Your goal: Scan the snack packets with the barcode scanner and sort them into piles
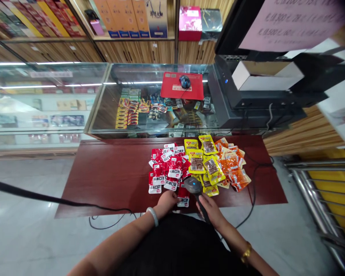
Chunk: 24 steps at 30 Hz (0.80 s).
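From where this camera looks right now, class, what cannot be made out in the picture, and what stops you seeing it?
- Head view: underside of the scanner, hidden by its own top.
- Head view: parts of the right hand, behind the scanner's handle.
- Head view: lower red-and-white packets, covered by those on top.
- Head view: fine print on the yellow packets, too small.
- Head view: pink sheet, cut off by the top edge.

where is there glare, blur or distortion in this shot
Head view: light strips reflect off the glass counter; head view: writing on the pink sheet is smeared; head view: upper-left boxes slant, perhaps from a wide lens; head view: print on the red packets looks clearer.
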### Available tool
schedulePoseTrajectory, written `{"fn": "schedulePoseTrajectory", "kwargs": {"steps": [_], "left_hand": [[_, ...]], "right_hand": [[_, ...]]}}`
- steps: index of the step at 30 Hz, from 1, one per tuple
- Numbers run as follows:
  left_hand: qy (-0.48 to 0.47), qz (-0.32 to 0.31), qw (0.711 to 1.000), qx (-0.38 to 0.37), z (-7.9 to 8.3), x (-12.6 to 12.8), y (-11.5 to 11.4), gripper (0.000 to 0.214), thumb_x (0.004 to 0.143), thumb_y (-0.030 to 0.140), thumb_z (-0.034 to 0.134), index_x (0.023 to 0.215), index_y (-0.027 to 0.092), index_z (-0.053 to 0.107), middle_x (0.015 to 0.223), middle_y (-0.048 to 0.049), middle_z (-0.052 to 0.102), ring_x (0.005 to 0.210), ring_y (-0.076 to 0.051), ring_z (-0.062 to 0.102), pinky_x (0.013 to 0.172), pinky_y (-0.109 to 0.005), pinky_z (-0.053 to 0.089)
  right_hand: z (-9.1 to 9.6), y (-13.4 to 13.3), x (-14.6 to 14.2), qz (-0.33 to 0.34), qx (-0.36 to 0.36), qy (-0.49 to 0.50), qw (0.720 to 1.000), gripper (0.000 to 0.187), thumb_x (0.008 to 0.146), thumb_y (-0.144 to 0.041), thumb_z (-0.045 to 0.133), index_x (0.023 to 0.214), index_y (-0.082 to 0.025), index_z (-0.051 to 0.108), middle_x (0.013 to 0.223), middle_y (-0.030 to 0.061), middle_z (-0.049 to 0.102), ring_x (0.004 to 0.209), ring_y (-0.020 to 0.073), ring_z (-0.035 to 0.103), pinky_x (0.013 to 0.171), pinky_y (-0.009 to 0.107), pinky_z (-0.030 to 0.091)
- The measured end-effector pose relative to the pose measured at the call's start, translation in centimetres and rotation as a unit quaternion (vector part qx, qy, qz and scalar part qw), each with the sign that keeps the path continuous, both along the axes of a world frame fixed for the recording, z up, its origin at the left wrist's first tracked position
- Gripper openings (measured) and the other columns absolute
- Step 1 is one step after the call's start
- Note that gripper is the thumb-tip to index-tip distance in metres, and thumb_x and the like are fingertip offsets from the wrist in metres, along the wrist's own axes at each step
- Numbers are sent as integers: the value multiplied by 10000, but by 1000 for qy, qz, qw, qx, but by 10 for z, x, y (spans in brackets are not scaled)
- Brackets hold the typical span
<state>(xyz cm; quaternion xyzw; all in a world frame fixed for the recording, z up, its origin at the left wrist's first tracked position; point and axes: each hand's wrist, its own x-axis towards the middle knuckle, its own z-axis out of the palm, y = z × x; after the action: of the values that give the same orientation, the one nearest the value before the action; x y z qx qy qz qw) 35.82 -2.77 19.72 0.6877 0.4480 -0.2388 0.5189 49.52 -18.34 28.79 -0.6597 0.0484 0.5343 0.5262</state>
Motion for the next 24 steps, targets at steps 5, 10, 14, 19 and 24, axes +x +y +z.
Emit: {"fn": "schedulePoseTrajectory", "kwargs": {"steps": [5,10,14,19,24], "left_hand": [[-73,-10,996,-57,-3,-6,-8,146,721,244,680,670,173,563,605,49,544,596,-105,502,597,-226,367],[-183,97,971,-117,10,-19,6,280,733,360,694,694,189,476,585,73,483,545,-85,456,556,-217,364],[-238,222,941,-92,21,-28,43,363,738,446,680,746,210,404,563,94,426,486,-64,395,504,-203,327],[-286,284,915,28,28,-50,91,366,740,461,645,725,205,384,627,75,412,580,-71,394,577,-201,357],[-265,282,915,116,34,-80,124,344,765,466,599,687,202,393,659,58,381,635,-87,380,617,-203,357]], "right_hand": [[4,0,11,16,8,-2,1000,520,617,-682,756,754,-223,556,508,-68,456,433,103,446,385,207,284],[7,10,16,8,11,22,1000,543,590,-682,779,826,-222,610,542,-57,498,482,105,490,418,189,319],[12,42,9,69,39,29,996,553,650,-680,741,959,-232,641,576,-40,543,503,116,508,419,188,316],[17,104,-17,156,111,11,981,486,734,-673,676,888,-217,615,560,-50,511,428,87,394,392,198,258],[21,157,-44,211,157,32,964,461,765,-670,647,839,-224,557,515,-77,453,386,75,326,367,198,223]]}}
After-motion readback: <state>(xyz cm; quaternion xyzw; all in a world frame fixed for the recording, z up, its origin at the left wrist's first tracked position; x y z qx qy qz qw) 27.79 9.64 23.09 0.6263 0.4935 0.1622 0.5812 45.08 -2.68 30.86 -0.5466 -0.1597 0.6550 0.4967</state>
